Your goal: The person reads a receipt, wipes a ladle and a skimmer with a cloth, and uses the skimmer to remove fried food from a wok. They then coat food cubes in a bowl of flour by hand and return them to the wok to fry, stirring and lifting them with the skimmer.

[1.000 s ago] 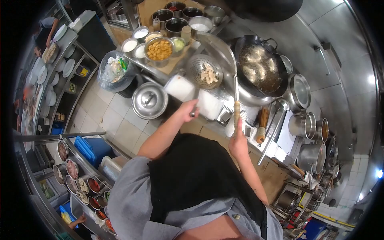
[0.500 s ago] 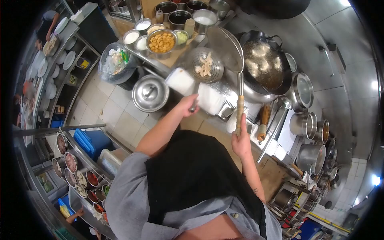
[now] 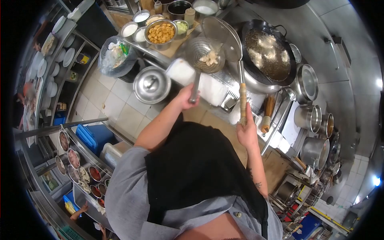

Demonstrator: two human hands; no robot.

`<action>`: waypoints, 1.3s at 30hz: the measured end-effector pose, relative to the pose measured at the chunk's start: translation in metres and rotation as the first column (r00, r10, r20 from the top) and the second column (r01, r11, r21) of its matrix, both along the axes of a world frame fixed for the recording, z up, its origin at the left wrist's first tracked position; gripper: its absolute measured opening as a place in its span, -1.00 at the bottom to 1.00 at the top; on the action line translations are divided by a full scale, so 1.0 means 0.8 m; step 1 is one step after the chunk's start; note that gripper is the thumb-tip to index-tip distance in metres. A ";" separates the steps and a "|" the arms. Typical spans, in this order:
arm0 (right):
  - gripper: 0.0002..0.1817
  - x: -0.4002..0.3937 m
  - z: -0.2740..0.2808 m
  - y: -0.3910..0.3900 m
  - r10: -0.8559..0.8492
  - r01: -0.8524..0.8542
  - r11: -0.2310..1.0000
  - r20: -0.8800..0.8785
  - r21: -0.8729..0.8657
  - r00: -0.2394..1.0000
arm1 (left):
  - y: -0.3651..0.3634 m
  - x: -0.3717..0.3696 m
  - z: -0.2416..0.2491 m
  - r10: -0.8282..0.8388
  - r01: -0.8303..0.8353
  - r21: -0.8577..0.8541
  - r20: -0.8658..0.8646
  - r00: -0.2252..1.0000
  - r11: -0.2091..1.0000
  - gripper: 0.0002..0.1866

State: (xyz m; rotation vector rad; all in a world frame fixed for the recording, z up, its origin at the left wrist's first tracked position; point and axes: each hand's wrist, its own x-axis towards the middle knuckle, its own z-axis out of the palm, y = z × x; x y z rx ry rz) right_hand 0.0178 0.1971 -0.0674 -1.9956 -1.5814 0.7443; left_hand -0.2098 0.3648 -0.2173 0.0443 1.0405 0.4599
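The left grip point(image 3: 186, 97) clasped the perforated ladle point(image 3: 201, 54), the right grip point(image 3: 247, 132) the skimmer point(image 3: 229, 43), both by their near ends.

Pale pieces point(image 3: 209, 59) in tighter heap

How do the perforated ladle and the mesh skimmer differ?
The perforated ladle has a bare metal handle; the mesh skimmer has a tan grip. The ladle's bowl shows distinct holes, the skimmer's head fine mesh. The left hand holds the ladle, the right hand the skimmer. Both have rounded heads on long handles.
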 end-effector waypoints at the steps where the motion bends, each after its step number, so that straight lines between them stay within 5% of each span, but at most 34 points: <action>1: -0.10 -0.003 0.003 -0.001 -0.019 0.019 1.000 -0.001 -0.023 1.000 | 0.001 -0.002 0.001 -0.018 0.017 0.011 0.032 0.999 1.000 -0.53; 7: -0.13 -0.001 0.013 -0.019 -0.068 0.076 0.993 -0.095 0.086 0.993 | -0.007 -0.009 -0.013 -0.054 0.029 0.170 0.150 0.987 0.985 -0.85; 14: -0.16 0.022 0.022 -0.057 -0.271 0.352 0.926 -0.414 0.132 0.869 | -0.040 -0.038 0.146 -0.053 0.043 0.438 0.010 0.999 0.898 -0.85; 19: -0.15 0.044 0.034 -0.044 -0.322 0.501 0.853 -0.609 0.145 0.725 | 0.021 0.033 0.184 -0.138 0.166 0.601 -0.094 0.986 0.781 -0.83; 23: -0.15 0.066 0.032 -0.015 -0.439 0.551 0.832 -0.535 0.060 0.722 | 0.086 0.139 0.191 -0.255 0.294 0.616 -0.153 0.955 0.731 -0.81; 27: -0.19 0.106 -0.038 0.021 -0.511 0.606 0.777 -0.390 0.171 0.766 | 0.112 0.223 0.200 -0.132 0.421 0.703 -0.428 0.894 0.573 -0.86; 32: -0.20 0.135 -0.015 0.042 -0.588 0.600 0.760 -0.130 0.248 0.798 | 0.121 0.230 0.212 -0.015 0.466 0.758 -0.517 0.856 0.456 -0.83; 39: -0.15 0.209 -0.052 0.107 -0.556 0.534 0.828 0.375 0.170 0.742 | 0.105 0.122 0.171 -0.109 0.268 0.714 -0.261 0.959 0.647 -0.81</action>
